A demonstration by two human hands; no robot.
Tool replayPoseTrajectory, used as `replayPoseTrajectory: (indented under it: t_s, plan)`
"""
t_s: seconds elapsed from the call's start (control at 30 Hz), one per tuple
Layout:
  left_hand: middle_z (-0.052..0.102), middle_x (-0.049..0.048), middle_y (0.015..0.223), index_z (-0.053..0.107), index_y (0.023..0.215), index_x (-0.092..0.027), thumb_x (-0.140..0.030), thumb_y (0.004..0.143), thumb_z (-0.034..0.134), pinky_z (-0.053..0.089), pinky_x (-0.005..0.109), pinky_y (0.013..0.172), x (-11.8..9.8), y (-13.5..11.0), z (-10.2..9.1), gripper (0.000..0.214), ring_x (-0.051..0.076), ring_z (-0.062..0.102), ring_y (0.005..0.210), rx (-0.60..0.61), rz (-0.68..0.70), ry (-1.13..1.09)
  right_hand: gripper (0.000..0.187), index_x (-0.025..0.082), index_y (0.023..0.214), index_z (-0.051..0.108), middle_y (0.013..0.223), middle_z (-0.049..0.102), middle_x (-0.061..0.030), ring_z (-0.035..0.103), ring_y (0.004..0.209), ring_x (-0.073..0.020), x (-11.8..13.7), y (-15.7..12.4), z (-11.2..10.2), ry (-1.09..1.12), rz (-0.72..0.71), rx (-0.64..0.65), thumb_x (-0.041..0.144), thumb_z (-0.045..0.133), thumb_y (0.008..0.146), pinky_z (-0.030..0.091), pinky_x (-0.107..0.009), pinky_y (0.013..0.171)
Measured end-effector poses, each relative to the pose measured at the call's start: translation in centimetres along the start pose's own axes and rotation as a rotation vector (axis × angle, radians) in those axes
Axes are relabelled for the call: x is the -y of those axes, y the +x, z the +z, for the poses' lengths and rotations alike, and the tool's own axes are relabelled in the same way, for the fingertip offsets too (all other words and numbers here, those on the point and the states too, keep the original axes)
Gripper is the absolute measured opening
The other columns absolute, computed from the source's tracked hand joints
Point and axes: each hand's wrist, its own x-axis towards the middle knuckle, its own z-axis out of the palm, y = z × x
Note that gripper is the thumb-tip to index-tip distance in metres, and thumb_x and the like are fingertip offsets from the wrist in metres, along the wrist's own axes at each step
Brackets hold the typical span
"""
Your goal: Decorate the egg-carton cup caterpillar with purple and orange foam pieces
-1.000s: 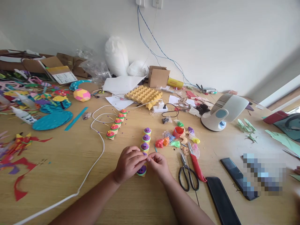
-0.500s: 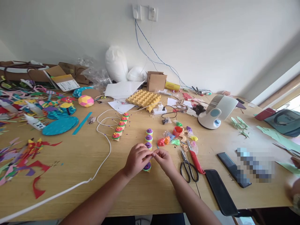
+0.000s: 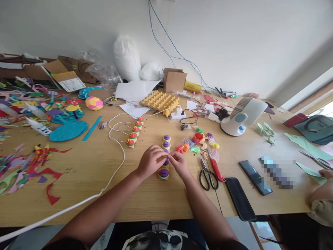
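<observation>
My left hand (image 3: 150, 161) and my right hand (image 3: 179, 164) meet over a row of small round pieces with purple tops and green and yellow rims (image 3: 164, 155) lying on the wooden table (image 3: 109, 187). Both hands are closed in a pinch, fingertips touching at the middle of the row. What they pinch is too small to make out. The nearest purple piece (image 3: 163, 173) lies just below the fingers. A second row with red tops (image 3: 134, 133) lies further back to the left.
Scissors (image 3: 207, 174) and a red-handled cutter (image 3: 215, 167) lie right of my hands, then two dark phones (image 3: 240, 198). A white cable (image 3: 114, 146) runs left. A small fan (image 3: 241, 116), yellow egg tray (image 3: 160, 100), coloured scraps (image 3: 31, 163) and another person's hand (image 3: 321, 189) at the right edge.
The view has shifted back and down, showing the table's near edge and my lap. My hands stay pinched together over the purple row, now a little further along it.
</observation>
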Motion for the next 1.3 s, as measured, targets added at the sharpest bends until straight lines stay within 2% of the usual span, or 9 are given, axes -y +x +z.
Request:
replayPoseTrajectory:
  t_s: [0.2,0.5,0.6,1.3]
  plan:
    - [0.073,0.0034,0.097,0.069,0.097,-0.021,-0.016,0.087,0.067,0.050,0.040,0.097,0.1,-1.2,1.0,0.012,0.020,0.060,0.102,-0.039,-0.001,-0.037,0.039,0.018,0.076,0.068,0.069,0.066,-0.0019,0.054,0.061,-0.0125,-1.7,-0.6,-0.1,-0.027,-0.008,0.007,0.057,0.073,0.077,0.043,-0.025,0.057]
    - [0.073,0.0024,0.098,0.072,0.100,-0.026,-0.023,0.083,0.074,0.048,0.045,0.099,1.1,-2.0,1.0,0.018,0.024,0.058,0.111,-0.057,-0.021,0.018,0.034,0.019,0.081,0.072,0.072,0.071,-0.0040,0.060,0.063,-0.0145,-2.1,-0.3,-0.5,-0.028,0.054,0.089,0.053,0.073,0.079,0.047,-0.027,0.060]
    - [0.074,0.0018,0.098,0.072,0.101,-0.027,-0.024,0.083,0.075,0.048,0.044,0.100,1.3,-2.2,1.0,0.018,0.023,0.059,0.111,-0.065,-0.035,0.012,0.034,0.020,0.080,0.072,0.075,0.073,-0.0048,0.063,0.066,-0.0165,-1.9,-0.3,-0.8,-0.020,0.074,0.078,0.054,0.073,0.078,0.049,-0.029,0.063]
    - [0.075,-0.0004,0.090,0.075,0.092,-0.027,-0.024,0.087,0.071,0.047,0.042,0.098,1.5,-2.2,0.6,0.007,0.020,0.060,0.108,-0.057,-0.061,-0.023,0.034,0.020,0.080,0.073,0.075,0.072,-0.0044,0.059,0.065,-0.0154,-1.7,-0.6,-0.9,-0.037,0.092,0.070,0.053,0.075,0.077,0.048,-0.028,0.062]
